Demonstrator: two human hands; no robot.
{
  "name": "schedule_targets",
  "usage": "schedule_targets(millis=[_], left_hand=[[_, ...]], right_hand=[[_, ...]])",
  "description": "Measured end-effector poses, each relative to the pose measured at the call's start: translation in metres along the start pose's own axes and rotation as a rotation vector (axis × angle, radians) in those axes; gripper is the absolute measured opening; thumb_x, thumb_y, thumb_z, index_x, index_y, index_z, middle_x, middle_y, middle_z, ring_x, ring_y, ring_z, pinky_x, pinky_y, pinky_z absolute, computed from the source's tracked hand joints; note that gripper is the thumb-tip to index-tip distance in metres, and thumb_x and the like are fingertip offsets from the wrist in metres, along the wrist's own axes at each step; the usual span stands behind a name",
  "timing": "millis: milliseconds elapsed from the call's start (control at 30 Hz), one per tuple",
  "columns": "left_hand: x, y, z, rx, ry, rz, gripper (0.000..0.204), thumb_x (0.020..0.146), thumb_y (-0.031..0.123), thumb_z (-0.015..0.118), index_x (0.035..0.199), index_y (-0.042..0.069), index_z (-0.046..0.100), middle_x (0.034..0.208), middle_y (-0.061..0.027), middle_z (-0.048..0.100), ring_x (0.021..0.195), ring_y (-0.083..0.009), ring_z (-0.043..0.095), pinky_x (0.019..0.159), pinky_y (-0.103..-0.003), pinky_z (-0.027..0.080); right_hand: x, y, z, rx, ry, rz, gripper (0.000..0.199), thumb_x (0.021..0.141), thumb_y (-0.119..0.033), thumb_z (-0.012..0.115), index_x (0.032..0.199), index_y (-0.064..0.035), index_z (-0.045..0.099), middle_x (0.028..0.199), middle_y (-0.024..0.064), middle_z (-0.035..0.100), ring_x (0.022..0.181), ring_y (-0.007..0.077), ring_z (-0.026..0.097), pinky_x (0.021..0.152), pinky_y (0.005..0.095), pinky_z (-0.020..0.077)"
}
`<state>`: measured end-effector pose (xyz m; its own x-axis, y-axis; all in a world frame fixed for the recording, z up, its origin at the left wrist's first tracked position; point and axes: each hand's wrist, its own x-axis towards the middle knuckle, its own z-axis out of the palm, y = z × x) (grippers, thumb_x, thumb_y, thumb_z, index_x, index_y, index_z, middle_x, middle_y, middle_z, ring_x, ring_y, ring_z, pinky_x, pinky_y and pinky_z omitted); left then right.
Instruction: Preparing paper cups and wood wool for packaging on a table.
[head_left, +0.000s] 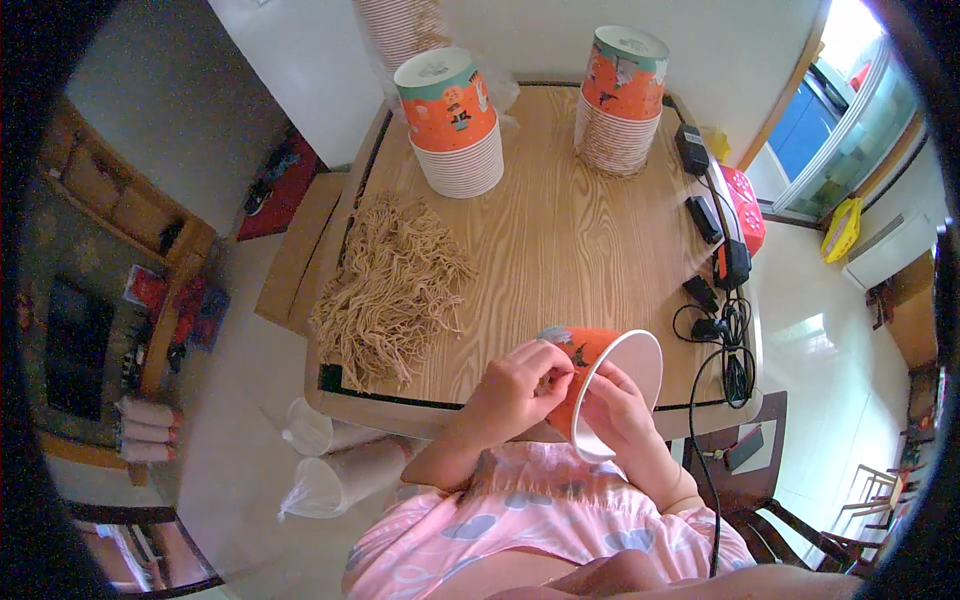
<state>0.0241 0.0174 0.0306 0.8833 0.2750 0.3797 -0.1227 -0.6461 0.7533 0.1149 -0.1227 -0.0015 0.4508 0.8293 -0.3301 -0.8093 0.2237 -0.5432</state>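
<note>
An orange paper bucket (590, 348) with a white rim and inside lies tilted on its side at the table's near edge, its mouth turned to the right. My left hand (525, 385) is closed in a pinch against its outer wall. Whatever those fingertips hold is too small to make out. My right hand (618, 405) reaches into the mouth, fingers closed on the wall near the rim. To the left of my hands, a heap of tan paper cords (395, 290) lies loose on the table.
Two upside-down stacks of similar buckets, a left stack (455, 130) and a right stack (622, 100), stand at the back of the wooden table (540, 230). Black adapters and coiled cables (735, 350) line its right edge. Bagged bucket stacks (340, 485) lie on the floor.
</note>
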Motion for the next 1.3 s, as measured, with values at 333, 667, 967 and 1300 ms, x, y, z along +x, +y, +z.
schedule_targets(millis=[333, 667, 967, 1300], left_hand=[[-0.003, -0.017, -0.012, -1.142, -0.228, -0.511, 0.01, 0.091, 0.013, 0.051, 0.097, 0.008, 0.046, 0.078, -0.0107, 0.066, 0.064, -0.0122, 0.061, 0.055, -0.024, 0.048], [0.0, -0.047, 0.002, -1.022, -0.127, -0.504, 0.01, 0.092, 0.014, 0.05, 0.097, 0.006, 0.045, 0.085, -0.0082, 0.064, 0.076, -0.0125, 0.062, 0.067, -0.024, 0.05], [0.006, -0.062, 0.008, -1.48, -0.163, -0.598, 0.014, 0.094, 0.02, 0.047, 0.094, 0.006, 0.045, 0.075, -0.0099, 0.06, 0.077, -0.0202, 0.063, 0.068, -0.029, 0.051], [0.006, -0.059, 0.007, -1.436, -0.149, -0.459, 0.013, 0.089, 0.013, 0.056, 0.096, 0.007, 0.047, 0.071, -0.0028, 0.053, 0.068, -0.015, 0.057, 0.063, -0.025, 0.047]], right_hand=[[-0.014, -0.01, 0.009, -0.77, -0.096, -0.608, 0.009, 0.084, 0.001, 0.057, 0.091, -0.0022, 0.051, 0.086, 0.0057, 0.056, 0.082, 0.0141, 0.055, 0.075, 0.0273, 0.0445], [-0.006, -0.009, 0.03, -1.875, -0.345, -0.953, 0.025, 0.07, -0.018, 0.063, 0.095, -0.0141, 0.06, 0.094, 0.004, 0.054, 0.088, 0.0232, 0.052, 0.088, 0.0408, 0.037], [-0.003, -0.009, 0.027, -2.153, -0.469, -0.736, 0.025, 0.075, -0.02, 0.063, 0.098, -0.0116, 0.06, 0.105, 0.0064, 0.051, 0.094, 0.025, 0.05, 0.087, 0.0412, 0.0371], [0.001, -0.009, 0.034, -2.135, -0.618, -0.663, 0.021, 0.076, -0.02, 0.061, 0.094, -0.0087, 0.058, 0.102, 0.0069, 0.053, 0.097, 0.024, 0.05, 0.084, 0.0386, 0.0378]])
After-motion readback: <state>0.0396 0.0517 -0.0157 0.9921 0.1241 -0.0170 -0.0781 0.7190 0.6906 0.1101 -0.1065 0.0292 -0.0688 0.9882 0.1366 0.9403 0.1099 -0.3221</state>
